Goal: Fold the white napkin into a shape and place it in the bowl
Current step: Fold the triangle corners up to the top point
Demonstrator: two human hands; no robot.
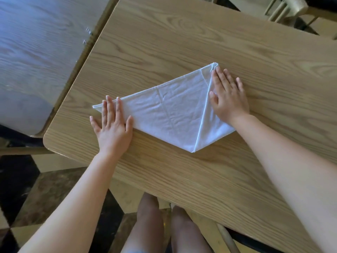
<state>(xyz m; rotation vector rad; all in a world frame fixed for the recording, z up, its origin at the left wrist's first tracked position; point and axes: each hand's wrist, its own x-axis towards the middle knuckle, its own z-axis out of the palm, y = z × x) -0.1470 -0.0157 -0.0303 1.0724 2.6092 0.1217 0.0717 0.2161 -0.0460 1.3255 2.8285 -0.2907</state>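
Observation:
The white napkin [169, 111] lies flat on the wooden table [182, 42], folded into a triangle with its right corner turned down into a flap. My left hand [114, 125] rests flat with spread fingers on the napkin's left tip. Along the folded right flap, my right hand [228, 96] presses flat, its fingertips near the top corner. Neither hand grips the cloth. No bowl is in view.
A second wooden table [36, 52] stands close on the left, across a narrow gap. Chair frames [284, 8] show at the top right. My knees [164, 225] are below the table's near edge, above a dark and light tiled floor.

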